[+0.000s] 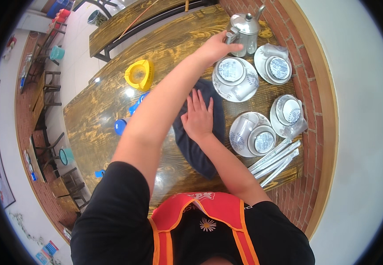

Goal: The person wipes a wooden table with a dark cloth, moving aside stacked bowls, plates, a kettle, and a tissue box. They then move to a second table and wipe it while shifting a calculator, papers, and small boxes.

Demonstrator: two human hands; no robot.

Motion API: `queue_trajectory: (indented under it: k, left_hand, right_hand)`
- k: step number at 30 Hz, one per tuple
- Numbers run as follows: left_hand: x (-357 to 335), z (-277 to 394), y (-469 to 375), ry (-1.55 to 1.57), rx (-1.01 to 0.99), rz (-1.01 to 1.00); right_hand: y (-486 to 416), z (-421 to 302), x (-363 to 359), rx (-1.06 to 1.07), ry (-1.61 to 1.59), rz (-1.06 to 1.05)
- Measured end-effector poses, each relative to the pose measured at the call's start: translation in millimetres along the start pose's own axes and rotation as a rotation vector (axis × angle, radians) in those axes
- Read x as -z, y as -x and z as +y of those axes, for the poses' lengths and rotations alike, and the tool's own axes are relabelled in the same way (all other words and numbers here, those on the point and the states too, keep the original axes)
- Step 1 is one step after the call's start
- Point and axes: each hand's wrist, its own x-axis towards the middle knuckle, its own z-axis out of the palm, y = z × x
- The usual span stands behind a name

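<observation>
A shiny metal teapot [246, 28] stands at the far end of the wooden table, close to the brick wall. My left hand [216, 48] reaches across to it and grips it at the handle side, thumb against the body. Under my right hand [198, 116] lies a dark grey cloth [194, 152], spread on the tabletop. That hand rests flat on it, palm down, fingers a little apart. Just right of the cloth sits a plastic-wrapped tableware set [234, 79], with a bowl upside down on a plate. Another wrapped set [252, 134] is nearer to me.
More wrapped sets [274, 64] [287, 114] line the brick wall [310, 99]. Wrapped chopsticks [274, 162] lie at the near right corner. Left of my arm are a yellow ashtray [139, 75] and a blue-capped container [120, 127]. A wooden bench [128, 23] stands beyond the table.
</observation>
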Motion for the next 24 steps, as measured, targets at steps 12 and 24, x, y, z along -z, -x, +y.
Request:
queue_trajectory:
  k: [12, 24]
  left_hand:
    - [215.0, -108.8, 100.7, -1.044, 0.477, 0.236]
    - [157.5, -31.9, 28.6, -1.115, 0.115, 0.197]
  right_hand:
    - [-183.9, 13.1, -41.2, -0.088, 0.078, 0.163]
    - [-157.1, -1.8, -34.7, 0.190, 0.114, -0.021]
